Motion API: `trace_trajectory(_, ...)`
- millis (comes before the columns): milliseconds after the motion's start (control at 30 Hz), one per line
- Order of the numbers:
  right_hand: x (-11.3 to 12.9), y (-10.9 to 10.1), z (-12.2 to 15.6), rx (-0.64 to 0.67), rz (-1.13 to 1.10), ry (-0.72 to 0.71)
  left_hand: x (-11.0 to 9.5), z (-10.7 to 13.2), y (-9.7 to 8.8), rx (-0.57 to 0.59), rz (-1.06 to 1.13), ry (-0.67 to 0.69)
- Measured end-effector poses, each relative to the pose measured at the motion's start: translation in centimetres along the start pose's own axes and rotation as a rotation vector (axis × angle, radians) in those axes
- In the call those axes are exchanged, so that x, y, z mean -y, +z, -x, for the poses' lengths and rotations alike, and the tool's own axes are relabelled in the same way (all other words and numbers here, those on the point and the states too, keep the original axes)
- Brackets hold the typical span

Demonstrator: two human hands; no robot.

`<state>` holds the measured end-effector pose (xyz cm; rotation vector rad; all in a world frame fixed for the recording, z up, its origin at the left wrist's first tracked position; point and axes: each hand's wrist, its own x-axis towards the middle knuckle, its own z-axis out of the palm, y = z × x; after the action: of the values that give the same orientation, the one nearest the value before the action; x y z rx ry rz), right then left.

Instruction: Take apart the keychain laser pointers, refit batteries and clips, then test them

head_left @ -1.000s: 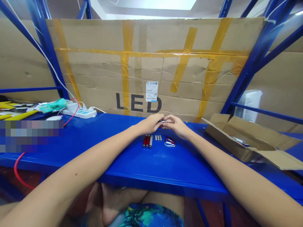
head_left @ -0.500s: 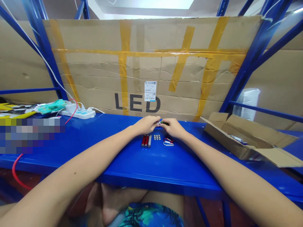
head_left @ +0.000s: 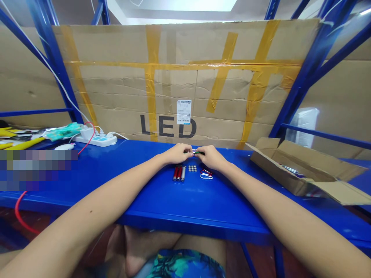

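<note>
Both hands, left hand [head_left: 177, 153] and right hand [head_left: 211, 156], pinch a small green tube [head_left: 197, 152], its long axis lying left-right above the blue surface [head_left: 188, 200].

A small green-and-silver object [head_left: 198, 152] sits mostly hidden between the pinching fingertips of the left hand [head_left: 176, 154] and right hand [head_left: 212, 157], too small to identify. A pixelated patch [head_left: 37, 170] blurs the left end of the blue metal surface [head_left: 162, 197]. Print on the white paper label [head_left: 184, 112] is illegible.
</note>
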<state>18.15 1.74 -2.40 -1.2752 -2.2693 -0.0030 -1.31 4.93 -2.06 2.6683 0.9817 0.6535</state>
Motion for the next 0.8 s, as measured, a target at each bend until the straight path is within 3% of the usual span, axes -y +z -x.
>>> trace_trajectory(200, -0.9, -0.9, 0.1, 0.037, 0.002, 0.110, 0.1, 0.2, -0.5, 0.059, -0.408, 0.144)
trace_trajectory(433, -0.9, -0.8, 0.3, 0.086, -0.042, 0.106, 0.3, -1.4, 0.0, 0.097, -0.441, 0.298)
trace_trajectory(600, -0.9, -0.6, 0.2, 0.081, -0.045, 0.100, -0.1, -1.3, 0.0, 0.110, -0.410, 0.232)
trace_trajectory(800, -1.0, -0.4, 0.4, 0.028, -0.166, 0.088, -0.1, -0.3, -0.9, 0.081, -0.442, 0.036)
